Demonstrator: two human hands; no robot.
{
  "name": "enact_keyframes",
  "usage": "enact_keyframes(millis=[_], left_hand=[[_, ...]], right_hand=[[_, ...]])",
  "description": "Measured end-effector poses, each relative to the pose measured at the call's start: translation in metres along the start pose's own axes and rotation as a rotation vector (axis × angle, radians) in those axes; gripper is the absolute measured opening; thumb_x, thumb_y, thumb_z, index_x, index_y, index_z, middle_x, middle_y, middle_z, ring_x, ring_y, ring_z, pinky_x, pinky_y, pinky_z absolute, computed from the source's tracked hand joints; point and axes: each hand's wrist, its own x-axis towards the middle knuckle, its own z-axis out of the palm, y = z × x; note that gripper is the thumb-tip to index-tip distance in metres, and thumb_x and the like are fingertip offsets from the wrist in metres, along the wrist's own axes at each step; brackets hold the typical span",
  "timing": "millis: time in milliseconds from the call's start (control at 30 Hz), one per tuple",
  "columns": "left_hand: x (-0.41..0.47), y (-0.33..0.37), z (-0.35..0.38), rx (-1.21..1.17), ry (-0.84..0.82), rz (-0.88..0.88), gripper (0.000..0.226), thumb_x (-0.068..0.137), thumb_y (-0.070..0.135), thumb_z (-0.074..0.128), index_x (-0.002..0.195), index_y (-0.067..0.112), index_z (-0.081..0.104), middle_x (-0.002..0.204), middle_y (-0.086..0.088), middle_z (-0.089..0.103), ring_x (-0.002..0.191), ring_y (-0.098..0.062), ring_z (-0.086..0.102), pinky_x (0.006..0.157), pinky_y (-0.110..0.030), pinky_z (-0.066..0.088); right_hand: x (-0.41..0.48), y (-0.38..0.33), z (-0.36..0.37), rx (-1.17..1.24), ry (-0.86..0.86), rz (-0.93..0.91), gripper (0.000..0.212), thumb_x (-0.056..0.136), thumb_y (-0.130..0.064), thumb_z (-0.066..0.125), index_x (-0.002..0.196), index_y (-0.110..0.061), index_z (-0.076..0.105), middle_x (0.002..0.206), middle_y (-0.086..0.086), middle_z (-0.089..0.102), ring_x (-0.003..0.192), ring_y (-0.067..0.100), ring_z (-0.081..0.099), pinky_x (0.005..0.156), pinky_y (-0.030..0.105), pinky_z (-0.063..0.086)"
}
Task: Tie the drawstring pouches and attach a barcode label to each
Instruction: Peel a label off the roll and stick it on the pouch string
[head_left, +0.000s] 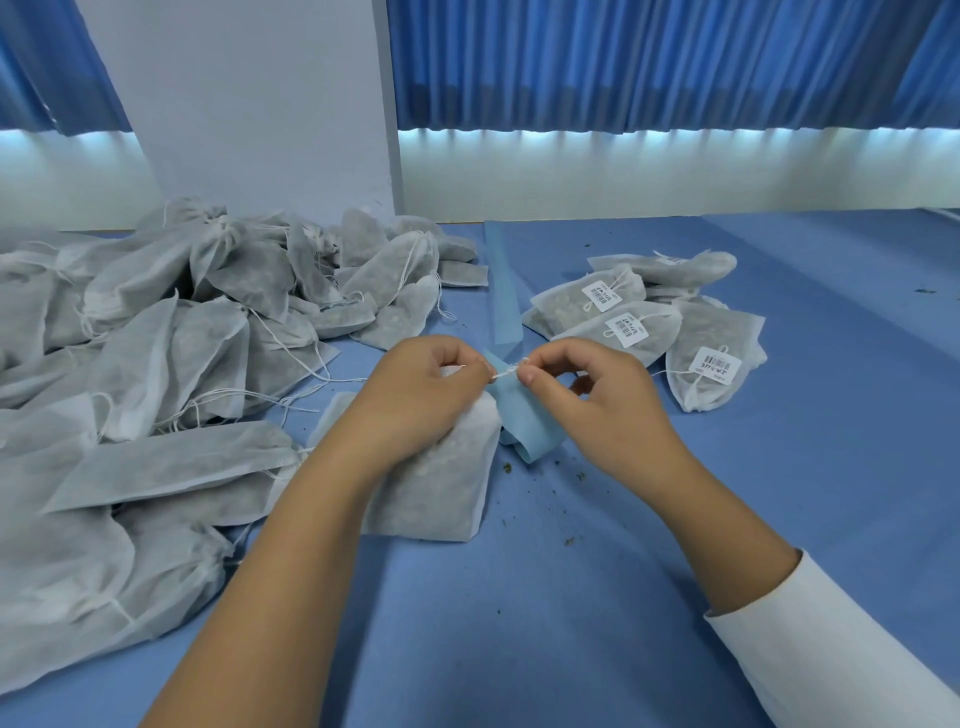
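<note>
two hands meet over the middle of the blue-covered table (779, 467). the left hand (423, 397) has its fingers curled, with thumb and forefinger pinched together on one end of a white drawstring (506, 370). the right hand (597, 400) pinches the other end the same way, and its remaining fingers are curled in toward the palm. the short length of drawstring runs straight between the two pinches; whether it is knotted cannot be told.

under the left hand and wrist lies the pouch (441, 493), a white non-woven bag with greenish filling showing through. its mouth is on the far side, hidden beneath the hand, and its bottom edge points toward the near side.

just right of the pouch and below the string, a pale blue paper strip (530, 428) lies curled on the table and runs away toward the far side. small dark crumbs (569, 541) are scattered on the cloth near it.

on the left, a big heap of pouches (156, 338) covers the table from near to far, with loose strings trailing out. on the right, beyond the right hand, sits a smaller group of pouches (722, 327), three of which show white barcode labels (714, 365) facing up.

a white sleeve (831, 639) covers the right forearm. along the far side hang blue curtains (649, 62), with a white pillar (249, 104) between them.
</note>
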Motion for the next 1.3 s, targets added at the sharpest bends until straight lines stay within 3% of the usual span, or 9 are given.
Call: enact_keyframes(millis=[233, 333, 433, 600, 800, 1033, 1100, 1200, 1300], left_hand=[[0.0009, -0.0008, -0.0008, -0.005, 0.000, 0.002, 0.016, 0.092, 0.021, 0.058, 0.087, 0.015, 0.072, 0.051, 0.007, 0.050, 0.030, -0.004, 0.034, 0.034, -0.013, 0.027], [0.0007, -0.0014, -0.0018, -0.008, -0.008, 0.001, 0.015, 0.091, 0.022, 0.059, 0.084, 0.016, 0.071, 0.055, 0.004, 0.052, 0.030, -0.004, 0.034, 0.034, -0.014, 0.027], [0.0004, -0.0021, -0.0014, 0.001, -0.025, -0.002, 0.015, 0.091, 0.022, 0.059, 0.081, 0.018, 0.070, 0.043, 0.015, 0.047, 0.031, -0.003, 0.035, 0.034, -0.012, 0.027], [0.0014, -0.0025, 0.0000, 0.002, -0.028, 0.001, 0.015, 0.093, 0.024, 0.058, 0.084, 0.017, 0.068, 0.039, 0.016, 0.045, 0.030, -0.003, 0.035, 0.034, -0.013, 0.028], [0.0015, -0.0019, 0.0022, 0.012, -0.018, 0.032, 0.016, 0.093, 0.023, 0.058, 0.086, 0.014, 0.070, 0.039, 0.018, 0.044, 0.031, 0.000, 0.036, 0.035, -0.012, 0.028], [0.0000, -0.0009, 0.0028, 0.009, -0.038, 0.068, 0.016, 0.093, 0.019, 0.058, 0.082, 0.018, 0.068, 0.038, 0.018, 0.044, 0.030, -0.001, 0.036, 0.034, -0.012, 0.027], [-0.0012, -0.0005, 0.0026, 0.020, -0.037, 0.102, 0.015, 0.093, 0.020, 0.060, 0.081, 0.019, 0.069, 0.043, 0.023, 0.049, 0.035, 0.002, 0.042, 0.038, -0.009, 0.029], [-0.0025, 0.0001, 0.0018, 0.047, -0.010, 0.168, 0.014, 0.091, 0.021, 0.064, 0.079, 0.025, 0.071, 0.062, 0.031, 0.062, 0.063, 0.014, 0.054, 0.058, -0.003, 0.036], [-0.0035, 0.0006, 0.0024, 0.036, -0.027, 0.173, 0.009, 0.088, 0.024, 0.070, 0.080, 0.028, 0.074, 0.069, 0.026, 0.067, 0.074, 0.012, 0.059, 0.067, -0.003, 0.038]], right_hand=[[0.0013, 0.0017, 0.0000, 0.021, -0.006, 0.063, 0.011, 0.094, -0.012, 0.057, 0.084, -0.017, 0.059, 0.087, -0.005, 0.066, 0.079, -0.002, 0.056, 0.066, 0.009, 0.039], [0.0017, 0.0018, -0.0032, 0.074, 0.036, 0.087, 0.010, 0.091, -0.008, 0.054, 0.083, -0.014, 0.057, 0.087, 0.003, 0.068, 0.069, -0.002, 0.053, 0.061, 0.009, 0.037], [0.0026, 0.0032, -0.0062, 0.048, 0.100, 0.083, 0.011, 0.089, -0.009, 0.055, 0.080, -0.015, 0.057, 0.083, -0.002, 0.067, 0.068, -0.002, 0.052, 0.060, 0.009, 0.036], [0.0026, 0.0055, -0.0072, -0.140, 0.213, 0.017, 0.020, 0.082, -0.011, 0.059, 0.075, -0.028, 0.051, 0.077, -0.016, 0.060, 0.079, 0.000, 0.055, 0.067, 0.014, 0.039], [-0.0004, 0.0021, -0.0037, -0.144, 0.027, -0.053, 0.023, 0.086, -0.008, 0.062, 0.099, -0.027, 0.067, 0.103, -0.013, 0.066, 0.104, 0.008, 0.055, 0.083, 0.015, 0.040], [-0.0026, 0.0004, 0.0004, -0.192, -0.008, -0.151, 0.009, 0.085, -0.014, 0.073, 0.089, -0.023, 0.074, 0.094, -0.008, 0.067, 0.098, 0.010, 0.054, 0.082, 0.009, 0.034], [-0.0019, 0.0016, 0.0003, -0.189, 0.009, -0.159, 0.008, 0.085, -0.016, 0.073, 0.088, -0.023, 0.075, 0.089, -0.012, 0.066, 0.095, 0.005, 0.053, 0.081, 0.009, 0.034], [-0.0006, 0.0039, 0.0003, -0.182, 0.010, -0.157, 0.010, 0.086, -0.018, 0.073, 0.090, -0.026, 0.076, 0.083, -0.022, 0.063, 0.093, 0.001, 0.053, 0.080, 0.009, 0.035], [0.0000, 0.0049, -0.0003, -0.118, 0.007, -0.122, 0.015, 0.086, -0.018, 0.073, 0.089, -0.033, 0.075, 0.082, -0.025, 0.065, 0.093, 0.001, 0.058, 0.079, 0.011, 0.040]])
